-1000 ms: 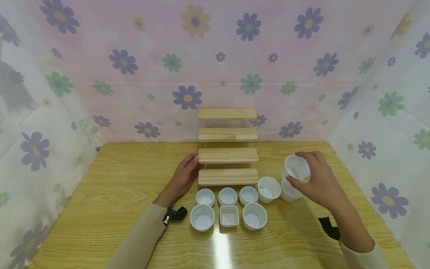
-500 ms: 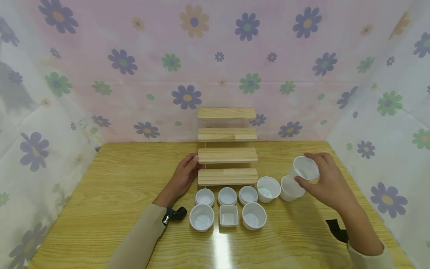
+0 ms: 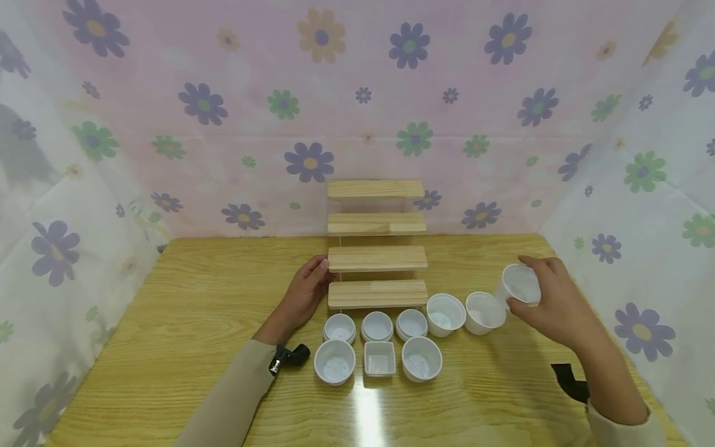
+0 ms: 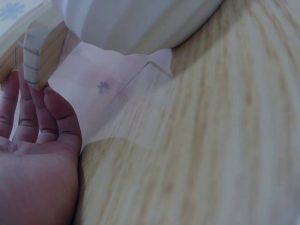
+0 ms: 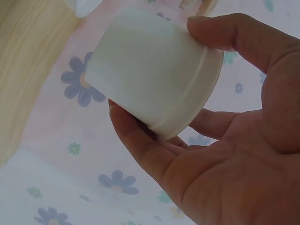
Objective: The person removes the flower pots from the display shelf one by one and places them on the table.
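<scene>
My right hand (image 3: 553, 304) grips a white plastic pot (image 3: 522, 284) between thumb and fingers, above the right part of the table. In the right wrist view, the thumb and fingers hold that pot (image 5: 147, 70) near its rim, tilted. My left hand (image 3: 306, 292) holds the left side of a tiered display shelf (image 3: 377, 258) with pale wooden steps and clear supports. In the left wrist view, the fingertips of the left hand (image 4: 40, 150) meet the end of a wooden step (image 4: 50, 54). Just left of the right hand stands another white pot (image 3: 485, 312).
In front of the shelf stand several white pots, among them a round one (image 3: 445, 315), a small square one (image 3: 380, 360) and a larger round one (image 3: 335, 362). The wood-grain table (image 3: 223, 347) meets a flowered cloth backdrop (image 3: 246, 124) behind and at both sides.
My right hand has moved to the right with the white pot, away from above the standing pot beside it. My left hand stays at the shelf's left side.
</scene>
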{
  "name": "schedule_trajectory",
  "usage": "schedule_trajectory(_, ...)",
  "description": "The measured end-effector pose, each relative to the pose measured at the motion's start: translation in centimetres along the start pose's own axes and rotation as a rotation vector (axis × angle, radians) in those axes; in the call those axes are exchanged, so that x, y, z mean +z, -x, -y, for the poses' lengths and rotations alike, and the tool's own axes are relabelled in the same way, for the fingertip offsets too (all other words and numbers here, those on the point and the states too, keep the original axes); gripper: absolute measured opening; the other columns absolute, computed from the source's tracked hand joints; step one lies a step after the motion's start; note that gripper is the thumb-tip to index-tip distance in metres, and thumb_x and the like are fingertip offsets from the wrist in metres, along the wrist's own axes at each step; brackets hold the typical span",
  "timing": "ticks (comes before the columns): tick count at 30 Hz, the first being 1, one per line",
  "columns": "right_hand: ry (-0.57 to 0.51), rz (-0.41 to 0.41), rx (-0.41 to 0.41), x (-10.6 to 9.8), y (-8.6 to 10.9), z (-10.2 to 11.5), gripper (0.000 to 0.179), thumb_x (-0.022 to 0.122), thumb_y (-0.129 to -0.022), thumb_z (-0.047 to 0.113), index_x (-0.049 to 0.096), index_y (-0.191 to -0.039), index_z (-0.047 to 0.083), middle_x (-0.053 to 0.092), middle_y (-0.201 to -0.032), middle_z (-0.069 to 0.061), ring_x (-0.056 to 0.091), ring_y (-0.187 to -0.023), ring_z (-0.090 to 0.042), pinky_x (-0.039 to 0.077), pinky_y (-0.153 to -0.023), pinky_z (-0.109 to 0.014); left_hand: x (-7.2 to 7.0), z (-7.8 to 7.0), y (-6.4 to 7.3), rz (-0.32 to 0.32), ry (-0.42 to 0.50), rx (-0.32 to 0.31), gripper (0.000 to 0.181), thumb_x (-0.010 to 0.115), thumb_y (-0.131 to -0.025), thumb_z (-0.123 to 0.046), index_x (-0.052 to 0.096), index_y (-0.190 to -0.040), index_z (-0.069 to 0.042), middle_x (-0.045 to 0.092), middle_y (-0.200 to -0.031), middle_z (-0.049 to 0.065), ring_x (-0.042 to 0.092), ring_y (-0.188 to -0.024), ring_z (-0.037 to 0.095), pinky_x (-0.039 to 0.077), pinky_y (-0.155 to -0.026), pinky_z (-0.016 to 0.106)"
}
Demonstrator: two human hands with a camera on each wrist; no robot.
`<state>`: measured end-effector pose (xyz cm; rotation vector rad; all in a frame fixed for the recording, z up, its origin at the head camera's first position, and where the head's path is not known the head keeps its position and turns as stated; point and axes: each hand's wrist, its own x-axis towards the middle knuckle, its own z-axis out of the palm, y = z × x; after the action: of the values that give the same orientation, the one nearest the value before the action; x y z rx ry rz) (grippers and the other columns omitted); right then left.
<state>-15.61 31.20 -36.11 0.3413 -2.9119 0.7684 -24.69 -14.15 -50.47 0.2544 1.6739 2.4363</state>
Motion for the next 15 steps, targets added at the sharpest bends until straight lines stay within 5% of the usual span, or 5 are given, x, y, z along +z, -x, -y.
schedule_trajectory(15, 0.042, 0.130, 0.109, -0.7, -0.2, -2.1, 0.078, 0.084, -0.088, 0.017, 0.040, -0.145, -0.013, 0.037, -0.137, -0.044, 0.054, -0.106, -0.055, 0.052, -0.082, -0.069, 0.1, -0.2, 0.1, 0.009, 0.010, 0.002, 0.017, 0.050, -0.115, -0.027, 0.066, -0.119, -0.024, 0.065, -0.113, -0.002, 0.065, -0.099, 0.012, 0.054, -0.093, 0.028)
